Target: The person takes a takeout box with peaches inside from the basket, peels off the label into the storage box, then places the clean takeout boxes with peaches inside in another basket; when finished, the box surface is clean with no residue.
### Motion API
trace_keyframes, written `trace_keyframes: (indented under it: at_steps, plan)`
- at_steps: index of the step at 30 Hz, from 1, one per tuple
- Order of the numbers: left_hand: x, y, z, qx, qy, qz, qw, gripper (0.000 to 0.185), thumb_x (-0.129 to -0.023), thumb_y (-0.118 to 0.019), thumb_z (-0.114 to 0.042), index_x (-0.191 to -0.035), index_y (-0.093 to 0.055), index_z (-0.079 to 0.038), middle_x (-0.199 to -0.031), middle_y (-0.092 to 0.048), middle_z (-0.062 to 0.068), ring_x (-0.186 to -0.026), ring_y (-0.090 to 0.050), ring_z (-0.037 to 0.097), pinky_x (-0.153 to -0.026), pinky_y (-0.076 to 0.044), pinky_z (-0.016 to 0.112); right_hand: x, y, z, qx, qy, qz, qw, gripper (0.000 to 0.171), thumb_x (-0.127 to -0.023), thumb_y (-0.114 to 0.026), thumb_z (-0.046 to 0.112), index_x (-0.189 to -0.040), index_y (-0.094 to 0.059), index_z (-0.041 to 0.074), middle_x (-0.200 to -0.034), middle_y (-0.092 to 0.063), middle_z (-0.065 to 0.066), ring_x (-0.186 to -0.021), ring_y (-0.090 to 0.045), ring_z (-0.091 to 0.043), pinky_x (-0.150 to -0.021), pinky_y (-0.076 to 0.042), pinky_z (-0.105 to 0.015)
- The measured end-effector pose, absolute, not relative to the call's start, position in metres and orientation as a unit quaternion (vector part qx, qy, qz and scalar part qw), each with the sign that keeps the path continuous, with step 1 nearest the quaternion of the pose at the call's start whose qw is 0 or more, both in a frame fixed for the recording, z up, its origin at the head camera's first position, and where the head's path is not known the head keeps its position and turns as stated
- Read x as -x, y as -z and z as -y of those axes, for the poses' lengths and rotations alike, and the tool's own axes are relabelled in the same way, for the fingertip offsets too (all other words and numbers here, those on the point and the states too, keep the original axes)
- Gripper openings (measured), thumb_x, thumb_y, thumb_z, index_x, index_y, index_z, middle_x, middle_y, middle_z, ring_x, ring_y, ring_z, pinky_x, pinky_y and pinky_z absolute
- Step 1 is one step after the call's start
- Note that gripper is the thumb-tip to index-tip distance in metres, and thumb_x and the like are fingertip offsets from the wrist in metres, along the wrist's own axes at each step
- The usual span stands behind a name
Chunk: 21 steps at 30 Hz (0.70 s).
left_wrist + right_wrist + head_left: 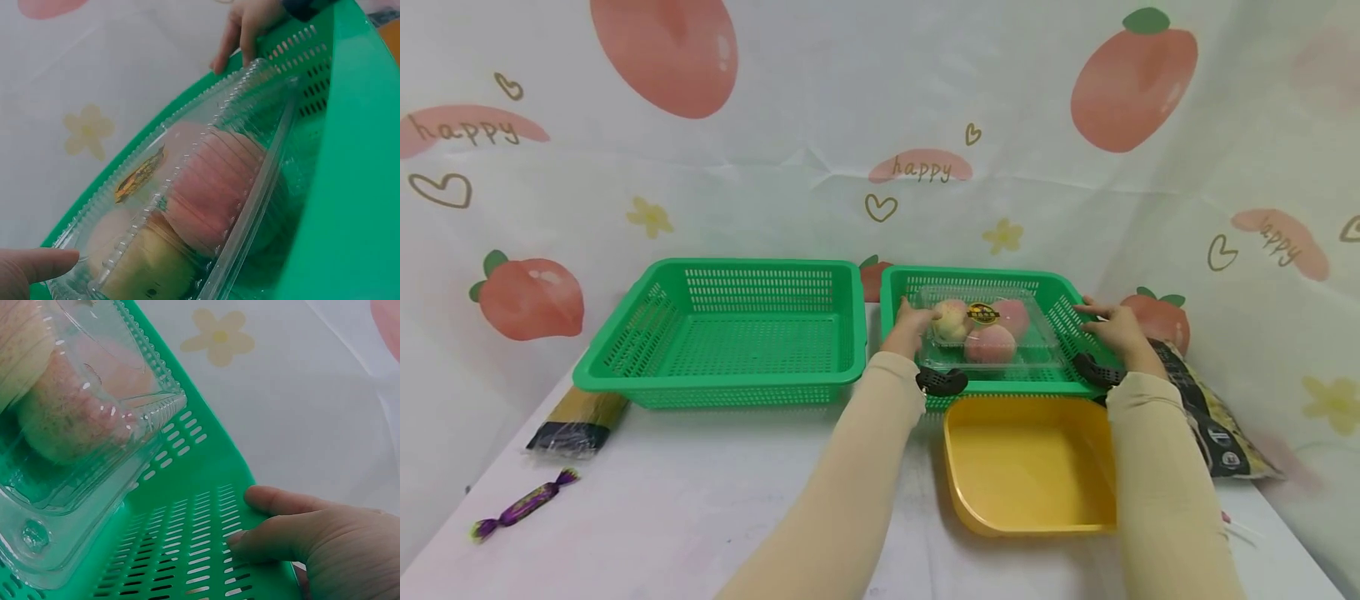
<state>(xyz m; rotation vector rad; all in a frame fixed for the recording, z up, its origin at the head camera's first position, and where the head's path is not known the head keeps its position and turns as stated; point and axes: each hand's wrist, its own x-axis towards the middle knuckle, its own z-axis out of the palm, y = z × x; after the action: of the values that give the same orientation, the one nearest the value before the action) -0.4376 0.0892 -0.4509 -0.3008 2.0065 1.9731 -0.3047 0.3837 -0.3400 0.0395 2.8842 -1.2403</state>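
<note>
1. Our left hand [912, 323] touches the left end of the clear box of peaches [988, 333]. Its fingers lie straight against the lid and do not wrap round it.
2. Our right hand [1116, 327] rests on the right rim of the green basket [891, 292], with fingers loosely bent over the edge. It does not touch the box.
3. The box sits inside this right-hand basket, near the middle. Our hands are well apart, one on each side.
4. We think the box could slide or tip, because only one hand touches it and nothing grips it.
5. We think the thin lid could pop open if we push too hard, and the soft peaches could get squashed.
6. We think the basket could bump the yellow tray [1030, 467] just in front of it.
7. We count: two green baskets, the other empty basket [730, 333] on the left; one yellow tray; one clear box; three peaches inside.
8. We also count one purple candy [523, 504], one spaghetti pack [580, 417] and one dark bag [1206, 417].
</note>
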Motion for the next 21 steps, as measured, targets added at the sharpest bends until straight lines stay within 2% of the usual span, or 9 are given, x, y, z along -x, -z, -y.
trace_keyframes:
  at_steps: [5,7,11,17,19,21]
  plan:
    - [0.438,0.453,-0.092,0.114,-0.691,-0.695,0.166,0.1,-0.08,-0.073,-0.029,-0.147,0.0,-0.043,-0.158,-0.004,0.001,-0.141,-0.019,0.038,-0.092,-0.037,0.069,0.305,0.34,-0.384,-0.017,0.401,-0.916,0.005,0.044,-0.095,-0.045,-0.001,-0.138,-0.038,-0.006,-0.154,-0.011,-0.015,-0.141,-0.002,-0.043,-0.108,-0.024,-0.06]
    - [0.438,0.452,-0.093,0.121,-0.694,-0.689,0.172,0.096,-0.082,-0.071,-0.028,-0.148,-0.003,-0.04,-0.158,-0.005,0.002,-0.139,-0.022,0.042,-0.085,-0.039,0.072,0.305,0.34,-0.384,-0.017,0.4,-0.916,0.006,0.044,-0.095,-0.045,0.0,-0.138,-0.038,-0.006,-0.154,-0.011,-0.015,-0.141,-0.002,-0.043,-0.108,-0.024,-0.06]
    - [0.439,0.454,-0.096,0.123,-0.684,-0.696,0.182,0.096,-0.082,-0.071,-0.028,-0.149,-0.002,-0.035,-0.157,-0.004,0.006,-0.136,-0.026,0.044,-0.077,-0.044,0.069,0.305,0.339,-0.384,-0.018,0.396,-0.918,0.004,0.044,-0.095,-0.045,0.002,-0.138,-0.038,-0.006,-0.154,-0.01,-0.015,-0.141,-0.001,-0.044,-0.108,-0.022,-0.061]
    - [0.434,0.452,-0.096,0.101,-0.651,-0.725,0.2,0.114,-0.075,-0.078,-0.033,-0.147,0.01,-0.038,-0.158,0.002,0.005,-0.139,-0.022,0.042,-0.078,-0.046,0.065,0.303,0.338,-0.382,-0.019,0.395,-0.918,0.003,0.043,-0.095,-0.045,0.001,-0.137,-0.039,-0.007,-0.154,-0.01,-0.015,-0.141,-0.002,-0.045,-0.108,-0.023,-0.062]
    - [0.437,0.455,-0.097,0.1,-0.638,-0.737,0.198,0.114,-0.076,-0.077,-0.033,-0.148,0.011,-0.035,-0.158,0.001,0.009,-0.139,-0.021,0.041,-0.079,-0.047,0.064,0.303,0.338,-0.382,-0.018,0.396,-0.918,0.003,0.043,-0.095,-0.045,0.001,-0.137,-0.039,-0.007,-0.154,-0.01,-0.015,-0.141,-0.002,-0.045,-0.108,-0.023,-0.061]
    - [0.444,0.463,-0.099,0.1,-0.642,-0.736,0.19,0.112,-0.076,-0.077,-0.03,-0.148,0.008,-0.037,-0.158,-0.003,0.006,-0.139,-0.023,0.039,-0.081,-0.046,0.066,0.302,0.338,-0.382,-0.017,0.396,-0.918,0.004,0.044,-0.095,-0.045,0.001,-0.137,-0.038,-0.007,-0.154,-0.01,-0.016,-0.141,-0.002,-0.045,-0.108,-0.023,-0.061]
